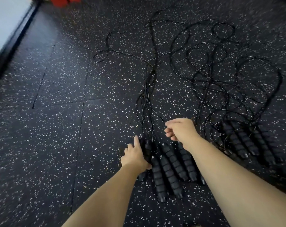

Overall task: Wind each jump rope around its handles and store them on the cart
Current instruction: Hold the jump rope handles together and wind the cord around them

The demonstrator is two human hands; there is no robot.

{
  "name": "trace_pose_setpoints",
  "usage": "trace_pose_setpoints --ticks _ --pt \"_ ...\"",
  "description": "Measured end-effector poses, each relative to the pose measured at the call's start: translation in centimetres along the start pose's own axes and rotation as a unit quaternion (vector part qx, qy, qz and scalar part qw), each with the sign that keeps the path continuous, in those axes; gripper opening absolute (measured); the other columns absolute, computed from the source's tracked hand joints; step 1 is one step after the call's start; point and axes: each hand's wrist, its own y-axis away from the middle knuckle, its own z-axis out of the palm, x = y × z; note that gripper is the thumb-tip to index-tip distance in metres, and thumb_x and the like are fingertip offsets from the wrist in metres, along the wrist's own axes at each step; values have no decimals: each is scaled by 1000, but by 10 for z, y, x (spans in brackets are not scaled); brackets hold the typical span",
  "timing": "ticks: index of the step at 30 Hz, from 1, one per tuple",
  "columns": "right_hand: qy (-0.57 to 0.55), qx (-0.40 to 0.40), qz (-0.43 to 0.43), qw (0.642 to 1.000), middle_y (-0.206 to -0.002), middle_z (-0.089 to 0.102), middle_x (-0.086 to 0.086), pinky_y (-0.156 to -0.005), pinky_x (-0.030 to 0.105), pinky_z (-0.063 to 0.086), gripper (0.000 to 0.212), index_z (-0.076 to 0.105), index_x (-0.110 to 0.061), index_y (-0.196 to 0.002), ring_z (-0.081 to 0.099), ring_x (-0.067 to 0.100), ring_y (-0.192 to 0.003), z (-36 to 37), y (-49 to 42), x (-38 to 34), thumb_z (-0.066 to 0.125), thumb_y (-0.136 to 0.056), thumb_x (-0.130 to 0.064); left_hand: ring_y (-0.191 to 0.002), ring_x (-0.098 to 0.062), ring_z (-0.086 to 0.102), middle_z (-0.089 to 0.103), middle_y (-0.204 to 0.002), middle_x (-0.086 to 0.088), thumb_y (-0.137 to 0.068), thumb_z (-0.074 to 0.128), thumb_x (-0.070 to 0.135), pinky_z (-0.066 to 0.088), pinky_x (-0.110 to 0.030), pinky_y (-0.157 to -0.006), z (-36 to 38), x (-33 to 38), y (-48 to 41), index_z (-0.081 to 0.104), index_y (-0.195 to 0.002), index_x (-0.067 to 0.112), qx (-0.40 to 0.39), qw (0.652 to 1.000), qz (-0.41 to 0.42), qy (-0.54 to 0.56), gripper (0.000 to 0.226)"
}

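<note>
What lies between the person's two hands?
Head view: between the left hand and the right hand run thin black rope cords, down to the top ends of the near handles on the floor.

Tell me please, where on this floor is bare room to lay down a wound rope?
Bare floor lies left of the near handles, up to the baseboard. Crowded: the cords ahead of them, and the tangle and far handles at right.
</note>
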Motion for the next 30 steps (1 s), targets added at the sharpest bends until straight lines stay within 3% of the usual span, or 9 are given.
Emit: trace_pose_setpoints --ticks 5,8,12,14,18,21,30 --pt "3 -3 0 1000 -69 66 5 -48 21 44 12 68 -8 -89 56 14 -55 6 -1 -1 56 -91 -5 -135 -28 33 30 -146 -8 -81 75 23 41 -44 -104 0 -9 -5 -18 -154 25 36 997 10 -70 119" --pt "15 -4 2 1000 -68 65 5 -47 20 44 13 68 -8 -88 56 13 -54 7 1 2 55 -91 -5 -135 -29 32 30 -146 -10 -81 73 20 37 -45 -109 -1 -22 -6 -14 -155 22 64 991 1 -115 114" --pt "19 -5 11 1000 -69 65 5 -48 21 43 13 68 -7 -89 55 13 -55 7 2 6 56 -92 -4 -140 -30 25 22 -151 -10 -77 76 35 29 -44 -114 -1 -37 -10 -9 -155 19 71 992 -22 -103 117" --pt "18 -6 14 1000 -69 65 6 -49 21 43 12 68 -6 -90 55 13 -55 8 3 8 56 -92 -4 -140 -30 25 23 -150 -9 -76 76 43 33 -45 -112 -2 -40 -13 -3 -155 18 75 993 -19 -85 114" --pt "25 -13 13 1000 -69 65 5 -48 21 43 12 67 -6 -90 55 14 -55 11 4 8 56 -91 -4 -129 -28 36 35 -139 -8 -85 70 34 44 -42 -98 -6 -38 -15 25 -143 15 79 994 -8 -75 76" --pt "30 -17 10 999 -69 65 6 -48 21 43 11 67 -7 -89 56 14 -56 11 7 2 56 -91 -5 -128 -28 38 38 -136 -8 -88 67 27 45 -42 -97 -16 -38 -10 34 -136 12 67 995 -22 -68 60" --pt "70 -40 -28 996 -70 65 5 -49 22 43 13 68 -6 -90 56 14 -57 10 67 -54 55 -92 -6 -130 -30 39 40 -138 -12 -90 65 35 42 -49 -104 -128 -76 53 31 -141 6 137 980 -141 -19 67"
